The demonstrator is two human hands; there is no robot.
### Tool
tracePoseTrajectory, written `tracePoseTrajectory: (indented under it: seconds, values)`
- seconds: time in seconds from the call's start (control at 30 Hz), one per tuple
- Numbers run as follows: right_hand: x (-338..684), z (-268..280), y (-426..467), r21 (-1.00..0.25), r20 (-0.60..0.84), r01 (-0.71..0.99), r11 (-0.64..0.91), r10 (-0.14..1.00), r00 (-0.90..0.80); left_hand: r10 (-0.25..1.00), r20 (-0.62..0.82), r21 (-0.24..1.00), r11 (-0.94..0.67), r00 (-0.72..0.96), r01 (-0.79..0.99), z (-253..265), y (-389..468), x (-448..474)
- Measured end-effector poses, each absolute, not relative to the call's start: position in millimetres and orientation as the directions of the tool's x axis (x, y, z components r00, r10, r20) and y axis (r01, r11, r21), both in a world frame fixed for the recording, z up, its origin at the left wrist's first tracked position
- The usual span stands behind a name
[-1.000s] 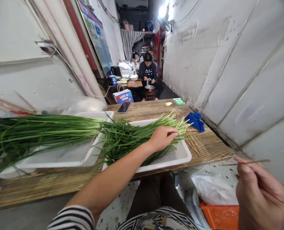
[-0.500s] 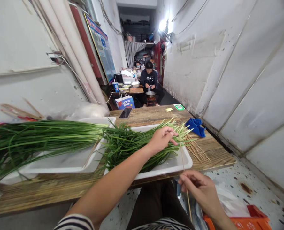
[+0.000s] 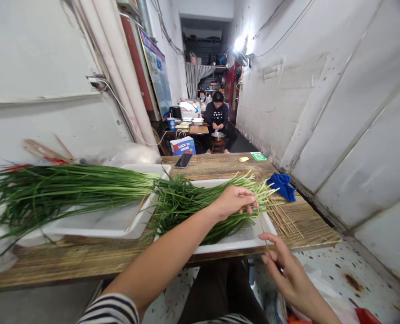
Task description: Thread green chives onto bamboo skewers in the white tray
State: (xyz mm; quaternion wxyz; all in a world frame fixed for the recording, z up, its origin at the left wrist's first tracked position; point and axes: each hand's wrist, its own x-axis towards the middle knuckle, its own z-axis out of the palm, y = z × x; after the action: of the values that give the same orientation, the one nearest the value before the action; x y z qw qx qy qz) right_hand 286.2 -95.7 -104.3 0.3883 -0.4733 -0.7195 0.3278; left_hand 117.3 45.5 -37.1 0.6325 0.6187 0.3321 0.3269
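Note:
My left hand (image 3: 237, 201) reaches over the right-hand tray, its fingertips closed on the upper end of a thin bamboo skewer (image 3: 262, 221). Lower down, at the table's front edge, my right hand (image 3: 285, 270) has its thumb and fingers loosely around the same skewer, whose bottom end is hidden there. Nothing is threaded on the part of the skewer that shows. Beneath my left forearm, a pile of garlic chives (image 3: 189, 202) fills the white tray (image 3: 220, 247), with pale stem ends pointing right.
A second white tray (image 3: 98, 230) holds longer chives (image 3: 95, 182) on the left. Loose skewers (image 3: 282, 218) and a blue cloth (image 3: 282, 186) lie at the right. A phone (image 3: 183, 160) rests near the far edge. A seated person (image 3: 216, 117) works over a metal bowl farther back.
My right hand has risen along the skewer toward my left hand, and its thumb and index finger have spread apart. The long lower part of the skewer no longer shows below it. The view has shifted slightly.

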Motion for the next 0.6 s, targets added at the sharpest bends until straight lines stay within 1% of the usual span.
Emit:
tracePoseTrajectory:
  seconds: [0.1, 0.17, 0.23, 0.3, 0.4, 0.43, 0.5, 0.6]
  values:
    - [285.1, -94.8, -91.3, -0.898, 0.203, 0.343, 0.277, 0.95, -0.238, 0.791, -0.004, 0.996, 0.06, 0.611, -0.071, -36.5, 46.8, 113.6]
    - [278.8, -86.6, -84.2, -0.954, 0.163, 0.221, 0.202, 0.969, -0.185, 0.744, -0.006, 0.996, 0.065, 0.669, -0.064, -34.5, 45.1, 112.3]
    - [271.4, -79.5, -74.1, -0.974, 0.148, 0.159, 0.163, 0.984, -0.104, 0.721, -0.016, 0.997, 0.06, 0.693, -0.04, -32.7, 43.3, 112.1]
    - [265.9, -75.3, -64.1, -0.953, 0.213, 0.221, 0.206, 0.977, 0.007, 0.764, -0.02, 0.998, 0.058, 0.645, -0.038, -32.4, 43.3, 112.3]
    - [262.9, -75.1, -55.8, -0.845, 0.389, 0.452, 0.286, 0.908, 0.154, 0.856, -0.035, 0.994, 0.085, 0.515, -0.074, -35.6, 47.0, 112.6]
    - [262.8, -76.0, -55.3, -0.804, 0.436, 0.516, 0.296, 0.883, 0.173, 0.87, -0.046, 0.991, 0.1, 0.491, -0.084, -37.1, 48.4, 112.7]
    - [262.9, -77.7, -56.4, -0.748, 0.488, 0.589, 0.307, 0.855, 0.175, 0.879, -0.067, 0.987, 0.126, 0.473, -0.095, -39.4, 50.3, 112.7]
    - [263.5, -78.5, -59.0, -0.717, 0.506, 0.617, 0.323, 0.851, 0.142, 0.891, -0.072, 0.987, 0.128, 0.448, -0.094, -39.9, 50.8, 112.8]
